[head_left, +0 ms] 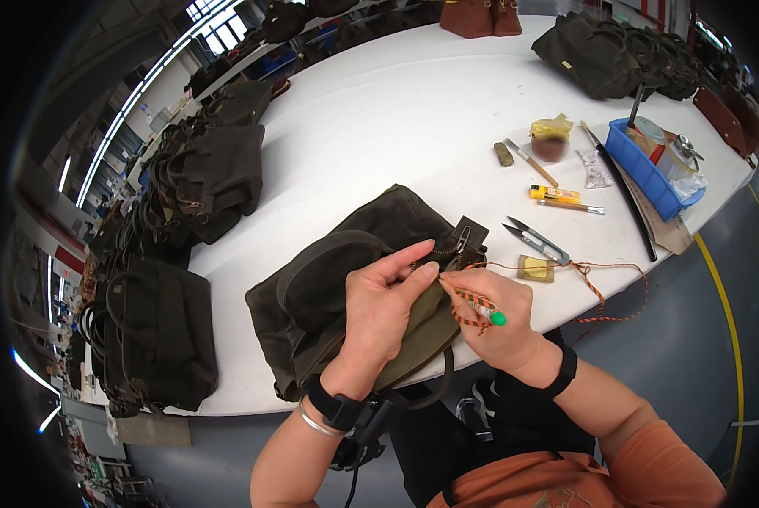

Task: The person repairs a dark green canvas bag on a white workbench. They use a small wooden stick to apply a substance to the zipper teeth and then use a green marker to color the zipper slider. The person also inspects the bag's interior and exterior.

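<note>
A dark green handbag point(371, 222) with rolled handles lies on the white table in front of me, its top parted and an olive lining point(420, 330) showing. My left hand point(378, 313) pinches the edge of the bag's opening beside the metal zipper point(462, 239), thumb and forefinger together. In my right hand point(511, 315) is a slim pen-like tool with a green end point(498, 318), its tip meeting the bag edge close to my left thumb. An orange-and-black cord point(601, 292) winds around the tool and trails right; the tip itself is hidden by my fingers.
Thread snips point(536, 240) and a yellowish block point(535, 268) lie right of the bag. Beyond are a yellow lighter point(555, 194), brushes, a wrapped jar point(550, 140) and a blue bin point(650, 165). Dark bags point(164, 339) line the left edge; more bags point(595, 59) sit far right.
</note>
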Tool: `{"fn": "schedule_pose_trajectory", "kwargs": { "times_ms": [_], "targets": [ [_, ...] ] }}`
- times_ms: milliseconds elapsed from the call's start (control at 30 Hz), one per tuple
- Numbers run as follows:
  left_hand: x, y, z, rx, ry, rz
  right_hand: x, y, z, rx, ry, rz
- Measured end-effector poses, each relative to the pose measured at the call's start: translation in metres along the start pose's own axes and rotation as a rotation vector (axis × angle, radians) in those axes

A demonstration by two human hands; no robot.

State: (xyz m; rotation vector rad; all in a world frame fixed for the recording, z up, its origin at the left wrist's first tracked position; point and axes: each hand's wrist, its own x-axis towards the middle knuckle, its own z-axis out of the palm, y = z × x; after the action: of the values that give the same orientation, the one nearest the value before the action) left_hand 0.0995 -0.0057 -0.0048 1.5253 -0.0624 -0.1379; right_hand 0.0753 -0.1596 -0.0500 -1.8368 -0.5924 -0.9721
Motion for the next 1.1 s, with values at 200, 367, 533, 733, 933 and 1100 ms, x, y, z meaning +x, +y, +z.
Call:
{"fn": "schedule_pose_trajectory", "kwargs": {
  "times_ms": [200,367,533,733,933,1100],
  "targets": [
    [0.000,-0.002,-0.001,-0.012,-0.024,0.016,0.002,0.000,-0.001,-0.031,-0.006,0.000],
    [0.002,0.006,-0.004,-0.030,-0.059,-0.043,0.008,-0.005,-0.009,0.401,0.004,0.429],
    [0.002,0.006,-0.001,0.019,-0.116,-0.066,0.008,0.006,-0.023,0.617,0.159,0.565],
    [0.003,0.008,-0.002,0.026,-0.140,-0.096,0.005,0.005,-0.025,0.510,0.028,0.549],
    [0.002,0.009,0.000,-0.002,-0.126,-0.106,0.006,0.002,-0.022,0.548,0.010,0.593],
    [0.002,0.009,0.000,-0.025,-0.126,-0.117,0.007,0.001,-0.024,0.525,-0.015,0.612]
  ]
}}
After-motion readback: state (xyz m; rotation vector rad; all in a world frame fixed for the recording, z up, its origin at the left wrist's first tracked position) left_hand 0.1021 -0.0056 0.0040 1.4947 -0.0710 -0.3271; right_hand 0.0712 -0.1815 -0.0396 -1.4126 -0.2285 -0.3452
